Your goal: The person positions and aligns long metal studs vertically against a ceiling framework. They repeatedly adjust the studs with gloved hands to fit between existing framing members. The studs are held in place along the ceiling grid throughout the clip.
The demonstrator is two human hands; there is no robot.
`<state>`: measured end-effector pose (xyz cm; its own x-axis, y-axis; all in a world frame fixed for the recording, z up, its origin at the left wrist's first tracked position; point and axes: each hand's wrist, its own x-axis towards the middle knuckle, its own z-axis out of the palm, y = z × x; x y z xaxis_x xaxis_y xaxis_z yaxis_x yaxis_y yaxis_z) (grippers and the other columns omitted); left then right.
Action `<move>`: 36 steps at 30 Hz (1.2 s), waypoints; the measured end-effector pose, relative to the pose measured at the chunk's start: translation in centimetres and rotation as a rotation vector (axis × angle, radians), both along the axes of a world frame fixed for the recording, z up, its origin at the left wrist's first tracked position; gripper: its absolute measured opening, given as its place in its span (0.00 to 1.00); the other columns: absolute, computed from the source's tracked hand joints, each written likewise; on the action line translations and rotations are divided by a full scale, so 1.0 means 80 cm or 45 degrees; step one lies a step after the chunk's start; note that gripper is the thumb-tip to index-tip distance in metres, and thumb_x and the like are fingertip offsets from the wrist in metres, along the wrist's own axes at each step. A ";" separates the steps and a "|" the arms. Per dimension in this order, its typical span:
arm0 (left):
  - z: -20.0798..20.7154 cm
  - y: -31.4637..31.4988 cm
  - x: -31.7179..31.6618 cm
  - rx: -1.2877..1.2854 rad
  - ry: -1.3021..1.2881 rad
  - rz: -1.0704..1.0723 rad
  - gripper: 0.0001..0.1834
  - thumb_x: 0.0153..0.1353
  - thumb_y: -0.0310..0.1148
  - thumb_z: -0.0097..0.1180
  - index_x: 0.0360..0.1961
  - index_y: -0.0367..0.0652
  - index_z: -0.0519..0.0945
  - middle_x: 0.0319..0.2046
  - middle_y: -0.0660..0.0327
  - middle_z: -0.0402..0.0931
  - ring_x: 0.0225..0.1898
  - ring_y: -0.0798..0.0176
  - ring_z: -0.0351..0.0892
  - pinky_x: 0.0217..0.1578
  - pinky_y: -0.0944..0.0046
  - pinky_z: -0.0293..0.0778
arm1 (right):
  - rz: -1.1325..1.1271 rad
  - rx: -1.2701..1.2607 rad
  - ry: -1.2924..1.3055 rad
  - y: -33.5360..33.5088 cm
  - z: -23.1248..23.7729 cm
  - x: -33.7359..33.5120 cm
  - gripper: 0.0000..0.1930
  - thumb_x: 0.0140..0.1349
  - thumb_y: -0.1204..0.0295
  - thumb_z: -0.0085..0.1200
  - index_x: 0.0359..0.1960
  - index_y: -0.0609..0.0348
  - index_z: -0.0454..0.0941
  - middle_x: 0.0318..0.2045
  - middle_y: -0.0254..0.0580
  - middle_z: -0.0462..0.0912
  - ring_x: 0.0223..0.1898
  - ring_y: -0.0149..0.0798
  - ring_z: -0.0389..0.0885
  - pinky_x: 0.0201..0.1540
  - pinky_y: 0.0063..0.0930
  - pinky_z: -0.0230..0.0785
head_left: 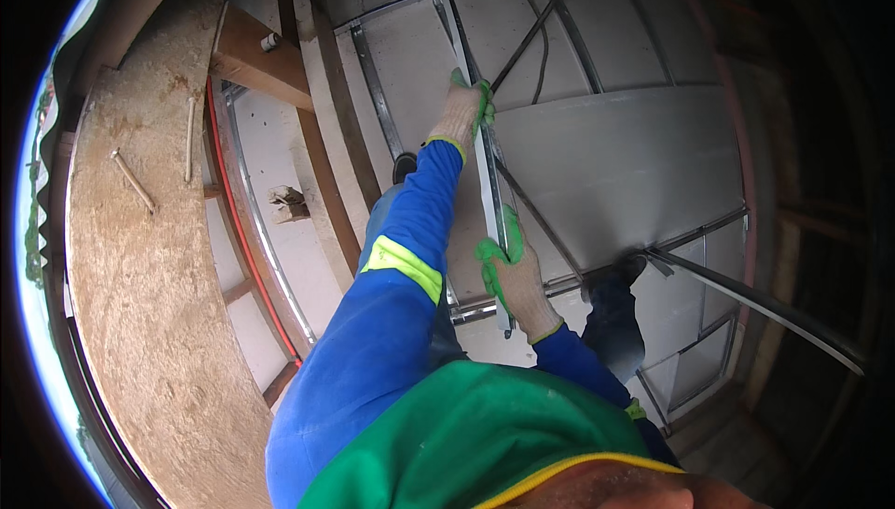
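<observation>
A long, thin metal channel point(488, 178) runs steeply through the middle of the view, its near end close to my body. My left hand point(462, 110), in a beige knitted glove with a green palm, is closed round it farther along. My right hand point(520, 271), gloved the same way, grips it nearer its lower end, the thumb lying up along its side. Below the channel are pale ceiling panels point(615, 164) crossed by metal framing strips point(571, 34). A dark cable point(543, 48) passes beyond my left hand.
Wooden beams point(340, 117) stand left of my arm. Farther left, a broad wooden board point(158, 295) carries bent nails point(133, 181), beside a red conduit point(244, 239). Another metal profile point(755, 302) slants off to the right. My dark shoe point(630, 271) rests near the framing.
</observation>
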<state>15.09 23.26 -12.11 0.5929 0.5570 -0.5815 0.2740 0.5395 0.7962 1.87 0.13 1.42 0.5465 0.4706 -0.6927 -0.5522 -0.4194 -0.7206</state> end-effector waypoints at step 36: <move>-0.023 0.044 0.215 0.297 -0.226 -0.643 0.24 0.68 0.41 0.64 0.59 0.36 0.79 0.40 0.55 0.86 0.34 0.60 0.86 0.35 0.59 0.82 | -0.547 0.961 0.473 0.151 -0.134 0.293 0.14 0.80 0.59 0.49 0.42 0.58 0.75 0.25 0.31 0.74 0.20 0.29 0.72 0.22 0.22 0.67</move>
<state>32.30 26.74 -13.93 0.8955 0.2815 -0.3446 0.3031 0.1812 0.9356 25.33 12.22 -9.31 0.5828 0.6753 -0.4521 -0.7999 0.3788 -0.4654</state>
